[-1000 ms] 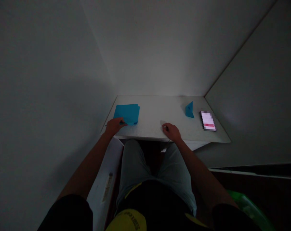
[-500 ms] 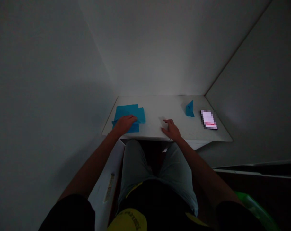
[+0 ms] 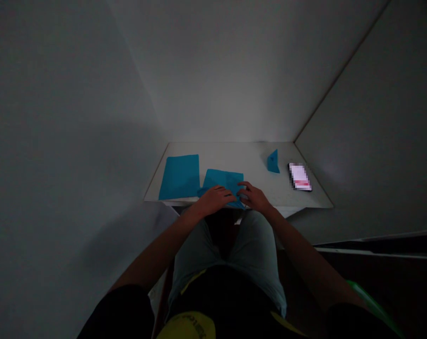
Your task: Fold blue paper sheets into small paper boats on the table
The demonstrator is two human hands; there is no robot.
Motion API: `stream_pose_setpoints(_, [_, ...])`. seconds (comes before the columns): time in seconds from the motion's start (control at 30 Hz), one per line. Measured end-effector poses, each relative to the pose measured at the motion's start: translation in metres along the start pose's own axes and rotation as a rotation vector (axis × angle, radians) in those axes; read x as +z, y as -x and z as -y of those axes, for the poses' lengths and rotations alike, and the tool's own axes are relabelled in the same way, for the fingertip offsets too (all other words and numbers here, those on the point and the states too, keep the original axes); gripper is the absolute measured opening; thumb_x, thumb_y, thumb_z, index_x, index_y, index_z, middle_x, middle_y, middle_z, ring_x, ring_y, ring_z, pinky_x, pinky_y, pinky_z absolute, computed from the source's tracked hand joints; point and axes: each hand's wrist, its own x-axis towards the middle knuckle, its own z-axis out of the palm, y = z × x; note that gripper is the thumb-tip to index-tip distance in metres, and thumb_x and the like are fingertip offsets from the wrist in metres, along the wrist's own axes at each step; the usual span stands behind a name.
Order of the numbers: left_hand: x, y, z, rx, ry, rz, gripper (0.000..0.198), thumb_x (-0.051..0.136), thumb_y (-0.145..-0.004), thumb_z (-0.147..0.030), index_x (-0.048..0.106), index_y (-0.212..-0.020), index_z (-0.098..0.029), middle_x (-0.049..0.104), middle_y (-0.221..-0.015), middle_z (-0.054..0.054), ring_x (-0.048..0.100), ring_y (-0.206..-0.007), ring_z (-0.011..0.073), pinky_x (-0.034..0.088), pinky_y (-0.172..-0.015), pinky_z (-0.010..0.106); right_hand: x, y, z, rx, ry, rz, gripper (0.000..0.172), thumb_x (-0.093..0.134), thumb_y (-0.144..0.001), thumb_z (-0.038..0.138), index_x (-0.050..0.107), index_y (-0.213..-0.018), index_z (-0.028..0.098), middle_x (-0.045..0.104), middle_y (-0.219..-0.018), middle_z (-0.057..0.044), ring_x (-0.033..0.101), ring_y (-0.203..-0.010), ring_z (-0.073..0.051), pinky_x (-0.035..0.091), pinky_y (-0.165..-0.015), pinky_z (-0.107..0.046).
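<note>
Both my hands meet at the near edge of a blue paper sheet lying mid-table, its near part bunched under my fingers. My left hand grips that edge from the left, and my right hand curls around its right side. A second blue paper sheet lies flat to the left, apart from my left hand. Far right, a small folded blue paper stands beside a phone with a blurred screen.
The white table is a small board fitted into a corner between pale walls. Its near edge runs just above my grey shorts. A green object shows at the lower right.
The single blue pile has separated into two sheets, with one now mid-table. My left hand has moved right to it, meeting my right hand. The view has shifted slightly.
</note>
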Motion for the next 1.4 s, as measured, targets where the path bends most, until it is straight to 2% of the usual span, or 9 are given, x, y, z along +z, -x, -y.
stream_pose_setpoints(0.17, [-0.013,0.012,0.004,-0.129,0.113,-0.09,0.022,0.062,-0.107,-0.028,0.074,-0.126,-0.028,0.078,-0.121,0.007,0.071,-0.117,0.0261,0.047,-0.112,0.043,0.004,0.014,-0.017,0.155,-0.147,-0.024,0.028,0.058,-0.094,0.022,0.071,-0.119,0.025,0.079,-0.113,-0.008,0.073,-0.094,-0.024,0.056,-0.087,-0.035])
stream_pose_setpoints(0.27, [-0.012,0.031,0.014,-0.267,0.19,-0.171,0.04,0.071,-0.102,-0.042,0.067,-0.139,-0.028,0.075,-0.137,0.009,0.066,-0.131,0.0284,0.04,-0.125,0.047,0.007,0.019,-0.021,0.263,-0.21,-0.082,0.028,0.058,-0.095,0.027,0.07,-0.12,0.023,0.078,-0.098,-0.007,0.07,-0.079,-0.022,0.054,-0.078,-0.033])
stream_pose_setpoints(0.5, [0.04,0.071,0.043,-0.427,0.415,-0.074,0.085,0.087,-0.085,-0.045,0.053,-0.16,-0.025,0.061,-0.16,0.014,0.057,-0.147,0.0346,0.044,-0.125,0.051,0.006,0.015,-0.022,0.339,-0.339,-0.149,0.03,0.058,-0.094,0.034,0.069,-0.119,0.023,0.076,-0.09,-0.004,0.066,-0.073,-0.021,0.052,-0.071,-0.031])
stream_pose_setpoints(0.63, [0.062,0.067,0.058,-0.458,0.582,-0.196,0.054,0.073,-0.094,-0.033,0.066,-0.146,-0.023,0.07,-0.148,0.013,0.066,-0.137,0.0294,0.05,-0.12,0.049,0.002,0.012,-0.024,0.344,-0.39,-0.182,0.025,0.059,-0.096,0.043,0.066,-0.11,0.024,0.078,-0.096,-0.006,0.069,-0.086,-0.023,0.055,-0.077,-0.033])
stream_pose_setpoints(0.77, [0.069,0.049,0.067,-0.551,0.631,-0.255,0.024,0.063,-0.101,-0.035,0.078,-0.111,-0.02,0.08,-0.113,0.01,0.074,-0.105,0.024,0.058,-0.098,0.04,-0.001,0.009,-0.028,0.398,-0.404,-0.143,0.035,0.057,-0.098,0.06,0.062,-0.101,0.026,0.071,-0.078,-0.001,0.064,-0.072,-0.021,0.053,-0.069,-0.032])
stream_pose_setpoints(1.03, [0.079,0.03,0.064,-0.794,0.546,-0.34,0.038,0.054,-0.108,-0.047,0.066,-0.083,-0.021,0.069,-0.081,0.002,0.063,-0.079,0.0183,0.052,-0.085,0.033,0.01,0.006,-0.032,0.457,-0.312,-0.275,0.048,0.054,-0.096,0.074,0.053,-0.086,0.027,0.06,-0.065,0.002,0.056,-0.063,-0.019,0.046,-0.063,-0.031])
stream_pose_setpoints(1.17, [0.079,0.026,0.058,-0.829,0.575,-0.382,0.022,0.066,-0.103,-0.04,0.071,-0.112,-0.02,0.075,-0.091,0.003,0.071,-0.089,0.0206,0.053,-0.091,0.035,0.017,0.007,-0.036,0.482,-0.313,-0.278,0.041,0.062,-0.093,0.063,0.06,-0.107,0.025,0.068,-0.076,0.0,0.061,-0.067,-0.02,0.049,-0.066,-0.032])
stream_pose_setpoints(1.3, [0.076,0.026,0.052,-0.823,0.498,-0.378,0.059,0.077,-0.096,-0.034,0.057,-0.149,-0.019,0.077,-0.109,0.008,0.072,-0.111,0.0266,0.05,-0.109,0.044,0.022,0.008,-0.042,0.445,-0.297,-0.316,0.073,0.067,-0.09,0.053,0.045,-0.151,0.019,0.071,-0.108,-0.008,0.063,-0.073,-0.021,0.055,-0.071,-0.036])
stream_pose_setpoints(1.4, [0.074,0.027,0.048,-0.793,0.381,-0.375,0.073,0.076,-0.096,-0.034,0.048,-0.16,-0.019,0.07,-0.137,0.016,0.062,-0.132,0.0327,0.045,-0.118,0.051,0.021,0.007,-0.042,0.35,-0.146,-0.369,0.081,0.071,-0.088,0.046,0.043,-0.159,0.018,0.063,-0.139,-0.019,0.067,-0.107,-0.029,0.058,-0.094,-0.046])
